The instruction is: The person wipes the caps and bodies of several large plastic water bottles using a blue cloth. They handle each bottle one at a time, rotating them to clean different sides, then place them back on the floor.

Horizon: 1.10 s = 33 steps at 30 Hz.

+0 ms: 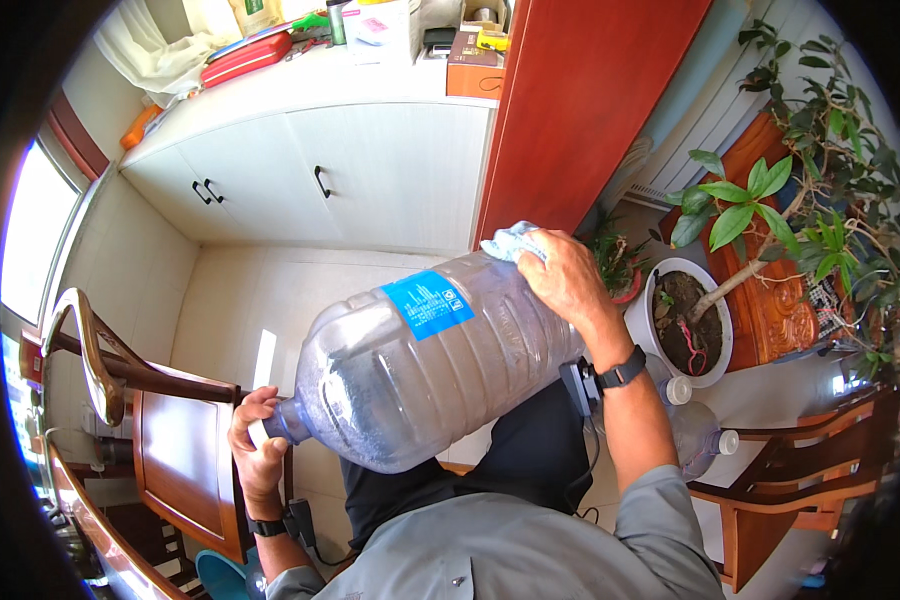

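Observation:
A large clear plastic water jug (450, 360) lies sideways across my lap, its neck to the left and its base up to the right. It bears a blue label (428, 304) with writing. My left hand (259, 442) grips the jug by its capped neck. Against the upper edge near the base, my right hand (566, 274) presses a light blue cloth (516, 241) that is bunched under its fingers. The jug looks empty, with small droplets or specks on its wall.
Ahead stands a white cabinet (390, 172) beside a red-brown panel (592, 97). A potted plant (690, 300) and more capped plastic jugs (694, 435) are at the right. Wooden chairs (184, 450) flank me, and a teal bucket (221, 574) sits low at the left.

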Each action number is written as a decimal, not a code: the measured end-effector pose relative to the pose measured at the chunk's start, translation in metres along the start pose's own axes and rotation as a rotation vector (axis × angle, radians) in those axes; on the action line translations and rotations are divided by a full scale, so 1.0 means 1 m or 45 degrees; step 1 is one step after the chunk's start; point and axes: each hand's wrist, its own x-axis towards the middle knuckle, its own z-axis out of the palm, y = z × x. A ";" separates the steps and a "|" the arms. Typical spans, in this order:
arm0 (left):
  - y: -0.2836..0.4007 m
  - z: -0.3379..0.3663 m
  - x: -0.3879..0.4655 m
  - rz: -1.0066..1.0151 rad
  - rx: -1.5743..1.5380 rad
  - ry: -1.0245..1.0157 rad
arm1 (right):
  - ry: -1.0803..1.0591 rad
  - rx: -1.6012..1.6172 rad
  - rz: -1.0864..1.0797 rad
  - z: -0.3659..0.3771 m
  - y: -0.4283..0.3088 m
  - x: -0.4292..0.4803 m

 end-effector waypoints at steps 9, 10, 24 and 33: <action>0.032 -0.004 0.021 0.223 0.143 0.132 | 0.040 0.469 0.340 -0.004 0.006 -0.005; 0.037 -0.006 0.026 0.246 0.158 0.148 | 0.074 0.589 0.348 -0.001 0.007 -0.009; 0.044 0.018 0.007 0.006 0.099 0.153 | 0.339 0.656 0.410 0.030 0.024 -0.109; 0.031 0.015 -0.007 0.074 0.105 0.147 | -0.047 0.631 -0.488 0.035 -0.128 -0.057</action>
